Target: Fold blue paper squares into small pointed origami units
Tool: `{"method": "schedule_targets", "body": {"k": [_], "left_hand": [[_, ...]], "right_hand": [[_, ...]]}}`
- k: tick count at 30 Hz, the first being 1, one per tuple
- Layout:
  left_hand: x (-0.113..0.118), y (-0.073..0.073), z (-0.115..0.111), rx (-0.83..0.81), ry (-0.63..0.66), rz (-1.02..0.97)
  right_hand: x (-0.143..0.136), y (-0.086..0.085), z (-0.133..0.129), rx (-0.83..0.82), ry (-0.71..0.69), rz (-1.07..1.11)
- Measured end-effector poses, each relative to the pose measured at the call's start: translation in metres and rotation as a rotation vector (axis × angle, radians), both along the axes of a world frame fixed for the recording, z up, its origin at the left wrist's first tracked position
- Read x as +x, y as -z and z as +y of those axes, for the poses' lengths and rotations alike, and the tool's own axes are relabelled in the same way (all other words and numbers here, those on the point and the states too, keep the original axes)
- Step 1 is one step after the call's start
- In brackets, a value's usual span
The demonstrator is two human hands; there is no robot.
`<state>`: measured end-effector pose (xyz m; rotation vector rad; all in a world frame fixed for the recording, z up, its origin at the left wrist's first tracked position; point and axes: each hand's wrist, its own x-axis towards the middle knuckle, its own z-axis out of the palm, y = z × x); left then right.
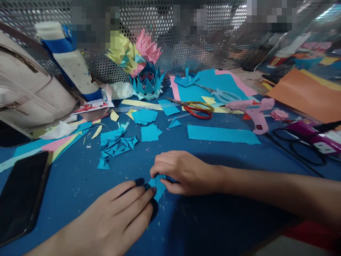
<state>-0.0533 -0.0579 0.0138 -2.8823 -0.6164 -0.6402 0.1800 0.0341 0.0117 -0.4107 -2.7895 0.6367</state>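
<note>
A small blue piece of folded paper (160,189) lies on the blue tabletop between my hands. My right hand (183,172) is closed, with thumb and fingers pinching the paper's upper right part and hiding some of it. Stretched nearly flat, the fingers of my left hand (117,209) rest with their tips at the paper's left edge. Beyond them is a cluster of small folded blue paper pieces (117,144). Flat blue paper squares (150,132) lie beside that cluster, and a long blue paper strip (223,134) is farther right.
Red-and-yellow-handled scissors (198,109), light-blue-handled scissors (223,95) and a pink glue gun (253,108) lie beyond my hands. Pointed paper flowers (147,83) stand by a perforated metal panel (165,53). A black phone (22,195) is at left; a purple power strip (314,135) with cables is right.
</note>
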Motion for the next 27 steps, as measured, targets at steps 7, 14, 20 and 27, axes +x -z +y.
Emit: {"method": "schedule_targets", "body": {"k": [7, 14, 20, 27], "left_hand": [[-0.001, 0.006, 0.005, -0.116, 0.003, 0.091], [-0.003, 0.009, 0.006, -0.255, -0.043, 0.120], [-0.001, 0.009, 0.005, -0.207, -0.087, 0.047], [-0.002, 0.013, 0.006, -0.184, -0.203, -0.039]], "right_hand": [[0.001, -0.001, 0.002, -0.076, -0.017, 0.006], [0.001, -0.001, 0.003, -0.084, -0.014, -0.009], [0.001, -0.001, 0.001, -0.079, 0.014, 0.008], [0.002, 0.001, 0.002, -0.051, -0.012, -0.017]]}}
